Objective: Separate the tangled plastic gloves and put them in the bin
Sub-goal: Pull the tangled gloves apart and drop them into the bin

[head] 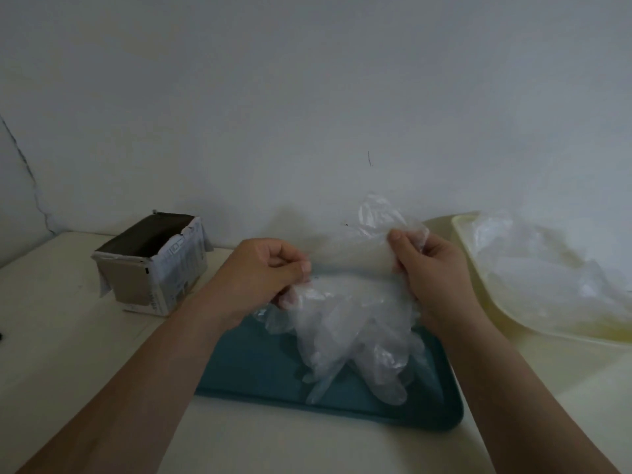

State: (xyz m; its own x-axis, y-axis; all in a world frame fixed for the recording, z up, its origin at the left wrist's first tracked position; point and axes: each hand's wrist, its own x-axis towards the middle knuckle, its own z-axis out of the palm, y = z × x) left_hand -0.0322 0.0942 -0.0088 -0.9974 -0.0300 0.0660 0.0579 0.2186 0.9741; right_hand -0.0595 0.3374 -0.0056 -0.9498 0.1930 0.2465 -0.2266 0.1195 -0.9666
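Head view. Glove tangle is held up over the teal tray, with its lower ends hanging down onto the tray.

Left hand: fingers curled, thumb and forefinger pinching the tangle's upper left edge.

Right hand: fingers curled round the tangle's right side, thumb pressed on the film, a loose flap standing above it.

One clear sheet is drawn between the two hands; the rest bunches below them.

Cream bin sits on the surface just right of the tray, with loose clear gloves inside. Open cardboard box at left, well apart from the tray.
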